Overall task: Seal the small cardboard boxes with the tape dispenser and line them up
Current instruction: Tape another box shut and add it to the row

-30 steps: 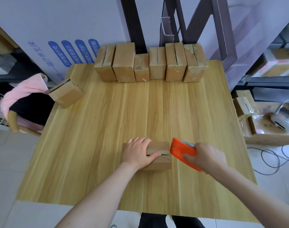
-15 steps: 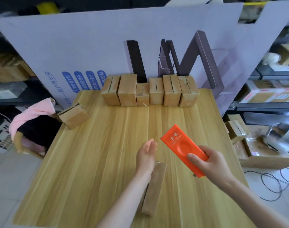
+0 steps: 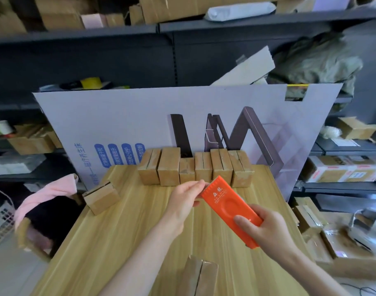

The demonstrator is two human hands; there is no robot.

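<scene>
Head view: my right hand [image 3: 266,229] is wrapped round the lower end of the orange tape dispenser [image 3: 227,208], and my left hand [image 3: 182,201] pinches at its top edge, above the tabletop [image 3: 118,242]. Six boxes [image 3: 195,167] stand in a row at the far edge. The near box [image 3: 201,276] shows its seam, and the left-edge box [image 3: 101,197] gapes. I judge two remain to seal.

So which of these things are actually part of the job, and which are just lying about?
Job: dispenser, held by right hand, left hand pinching its tip; near box; row of boxes; side box.
Lying about: pink cloth; printed board; shelves; floor cartons.
</scene>
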